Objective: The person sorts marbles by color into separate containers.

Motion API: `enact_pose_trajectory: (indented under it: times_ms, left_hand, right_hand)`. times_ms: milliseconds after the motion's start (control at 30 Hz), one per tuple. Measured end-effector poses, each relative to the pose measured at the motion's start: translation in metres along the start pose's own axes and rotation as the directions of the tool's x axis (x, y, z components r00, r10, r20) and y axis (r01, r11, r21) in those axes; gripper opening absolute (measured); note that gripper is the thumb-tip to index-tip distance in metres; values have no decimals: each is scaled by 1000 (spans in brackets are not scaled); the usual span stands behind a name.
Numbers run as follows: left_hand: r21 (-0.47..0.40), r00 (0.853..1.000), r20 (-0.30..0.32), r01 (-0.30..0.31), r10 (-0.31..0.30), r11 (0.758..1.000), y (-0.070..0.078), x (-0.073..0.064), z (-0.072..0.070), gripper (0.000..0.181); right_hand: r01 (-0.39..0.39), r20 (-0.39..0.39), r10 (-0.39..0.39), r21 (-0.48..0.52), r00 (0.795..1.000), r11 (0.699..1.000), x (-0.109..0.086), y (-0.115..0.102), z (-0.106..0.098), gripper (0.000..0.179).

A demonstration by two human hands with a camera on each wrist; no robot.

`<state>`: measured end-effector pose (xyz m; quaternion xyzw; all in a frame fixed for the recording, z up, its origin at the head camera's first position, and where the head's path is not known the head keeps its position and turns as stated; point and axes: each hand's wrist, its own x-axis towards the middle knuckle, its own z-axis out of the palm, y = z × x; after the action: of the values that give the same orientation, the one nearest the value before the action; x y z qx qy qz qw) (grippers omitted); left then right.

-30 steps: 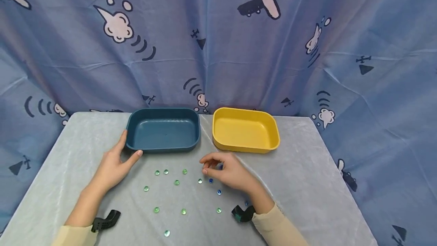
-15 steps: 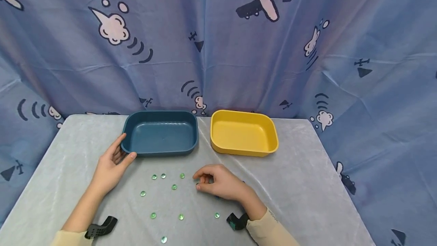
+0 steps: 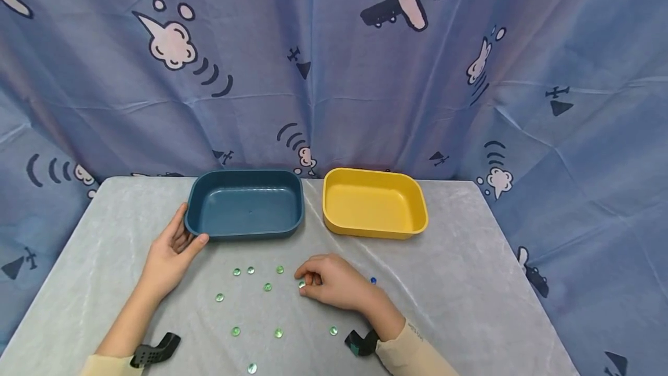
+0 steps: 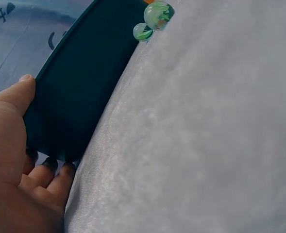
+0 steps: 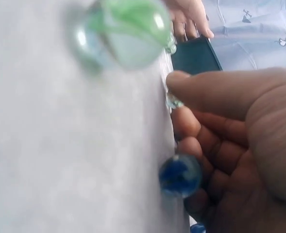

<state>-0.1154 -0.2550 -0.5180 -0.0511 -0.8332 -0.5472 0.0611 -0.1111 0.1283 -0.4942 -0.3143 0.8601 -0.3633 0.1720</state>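
Note:
My left hand (image 3: 169,257) grips the near left corner of a dark teal box (image 3: 245,235), thumb at the front and fingers round its left end. In the left wrist view the thumb (image 4: 24,94) lies on the box's side (image 4: 75,92). My right hand (image 3: 336,283) is low over the table, pinching a clear green marble (image 3: 301,284) between thumb and forefinger. A blue marble (image 5: 180,175) shows close to its curled fingers in the right wrist view. Another blue marble (image 3: 373,280) lies behind the right wrist. Several green marbles (image 3: 268,287) lie scattered between the hands.
A yellow box (image 3: 376,234) stands right of the teal one at the back of the grey cloth-covered table (image 3: 469,295). Behind hangs a blue patterned curtain (image 3: 344,74). A green marble (image 3: 333,331) lies just left of the right wrist's black camera mount (image 3: 361,343).
My right hand has moved down and left, closing thumb and forefinger on the green marble and covering blue marbles seen earlier. The left hand stays at the teal box; the view has shifted slightly.

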Motion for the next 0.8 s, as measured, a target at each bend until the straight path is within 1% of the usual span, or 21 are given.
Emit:
enact_pose_trajectory:
  times_ms: [67,133,200,300,400,500,633,700,733,800]
  left_hand:
    - [6,1000,1,1,-1,1000,1,0,0,91]
    - [37,1000,-6,-10,11,999,1,1,0,91]
    - [77,999,-18,-31,32,997,1,1,0,91]
    - [137,996,-38,-74,80,988,1,1,0,89]
    - [155,992,-49,-108,117,982,1,1,-1,86]
    - [165,990,-54,-121,132,979,1,1,-1,83]
    - [174,986,-68,-140,153,975,-2,1,-2,79]
    - [200,978,-93,-164,186,966,-3,1,-1,77]
    - [219,972,-109,-182,209,959,-3,1,-1,76]
    - [254,954,-142,-221,263,941,-3,2,0,74]
  right_hand:
    - [7,-6,-7,-23,1000,1000,1,0,1,16]
    - [10,-11,-10,-28,1000,1000,1,-1,2,15]
    - [9,-11,-10,-25,1000,1000,1,-1,2,13]
    - [10,-11,-10,-23,1000,1000,1,-2,2,12]
    - [13,-13,-14,-28,1000,1000,1,-3,2,12]
    - [10,-14,-10,-22,1000,1000,1,-4,2,12]
    - [-13,-13,13,26,1000,1000,0,-2,2,12]
    - [-27,-15,28,50,999,998,0,-3,2,12]
    - [-34,-16,35,61,999,998,0,-3,2,11]
    - [-45,-19,46,72,999,996,-1,-4,2,11]
